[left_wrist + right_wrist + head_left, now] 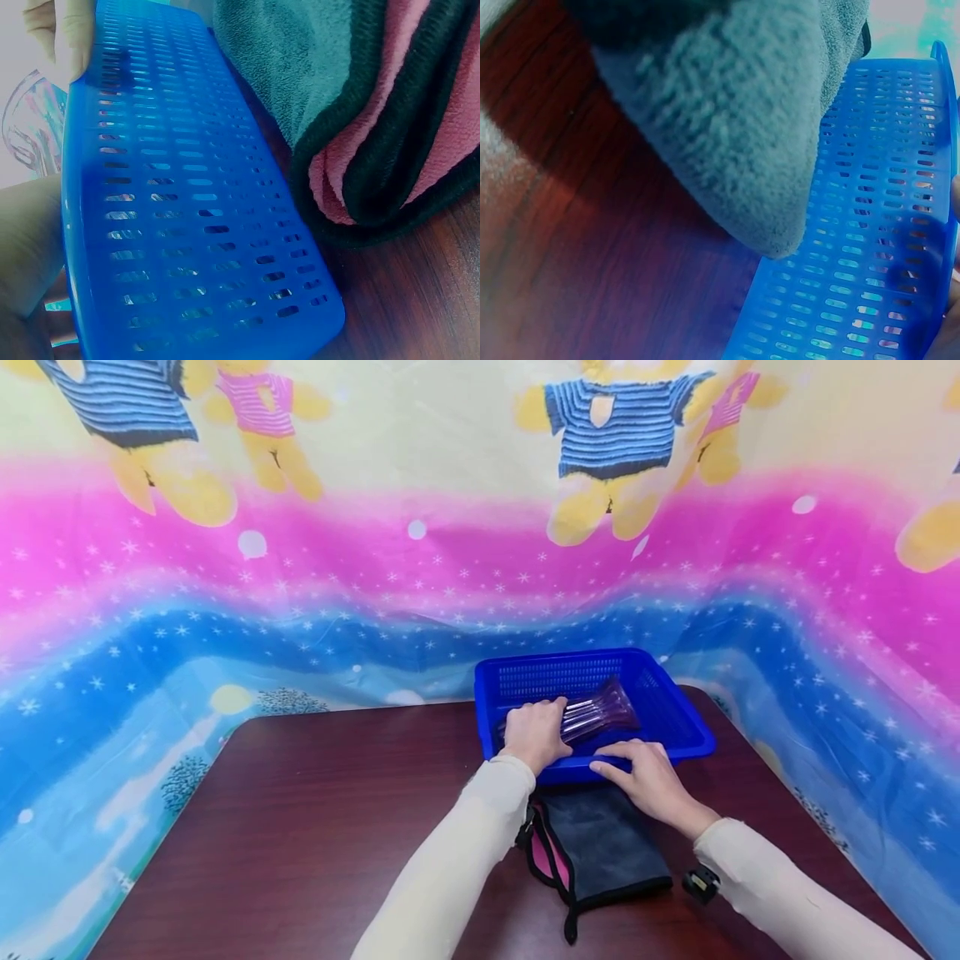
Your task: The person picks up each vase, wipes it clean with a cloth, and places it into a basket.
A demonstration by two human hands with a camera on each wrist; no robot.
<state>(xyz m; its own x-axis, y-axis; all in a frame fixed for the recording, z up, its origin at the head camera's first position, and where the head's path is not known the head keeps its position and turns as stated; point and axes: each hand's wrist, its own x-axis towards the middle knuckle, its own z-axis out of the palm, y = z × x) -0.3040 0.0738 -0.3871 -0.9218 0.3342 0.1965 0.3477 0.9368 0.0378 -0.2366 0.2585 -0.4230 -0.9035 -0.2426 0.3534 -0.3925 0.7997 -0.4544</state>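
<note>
A ribbed clear glass vase (600, 714) lies on its side in a blue plastic basket (693, 739), its flared mouth toward the right. My left hand (536, 733) reaches over the near rim and grips the vase's left end, hiding that part. My right hand (648, 772) holds the basket's near rim, thumb outside and fingers over the edge. In the left wrist view, glass (34, 124) shows beyond the slotted basket wall (180, 187), beside the left hand (26, 247). At the right wrist view's edge, part of the right hand (946, 315) shows behind the rim.
In front of the basket lies a folded grey cloth (607, 843) with black edging, a hanging loop and a pink inner side. The dark reddish wooden table (337, 810) extends left. A printed curtain (420, 568) encloses the back and sides.
</note>
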